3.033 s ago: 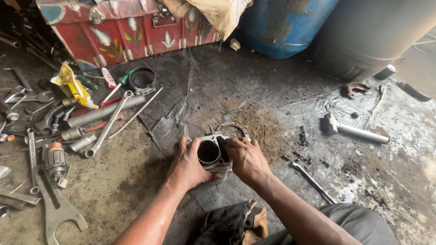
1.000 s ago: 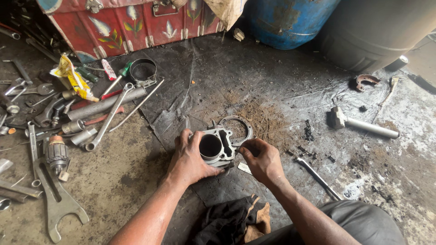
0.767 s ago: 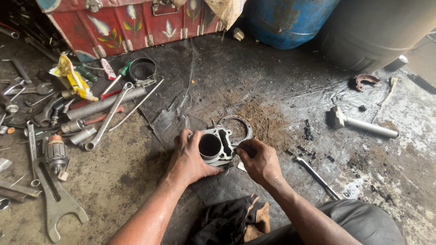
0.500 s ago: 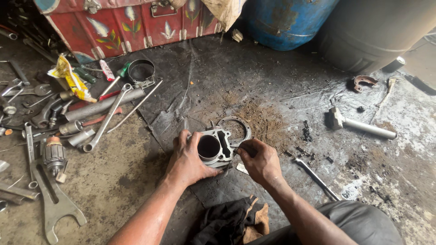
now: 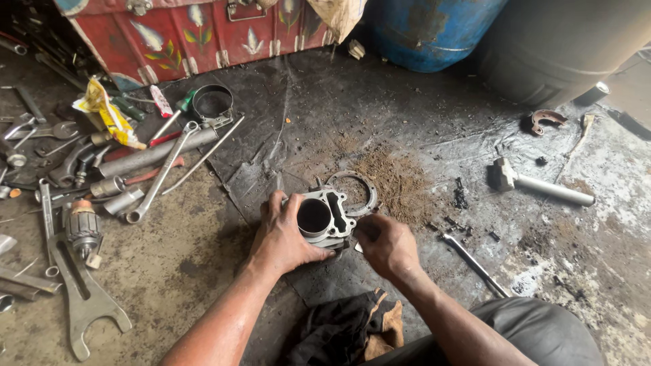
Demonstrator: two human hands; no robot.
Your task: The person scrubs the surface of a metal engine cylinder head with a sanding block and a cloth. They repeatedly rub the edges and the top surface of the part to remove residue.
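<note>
Here the grey metal engine cylinder (image 5: 324,218) shows a dark round bore.

- The left hand (image 5: 283,234) covered the near-left side of the metal cylinder block (image 5: 324,218).
- What the right hand (image 5: 386,245) pinched was hidden by its fingers.
- The red painted trunk (image 5: 183,37) and blue drum (image 5: 427,30) were cut off at the far edge.

floor (image 5: 190,271): oily concrete | red painted trunk (image 5: 196,34) | blue drum (image 5: 427,30)
</note>
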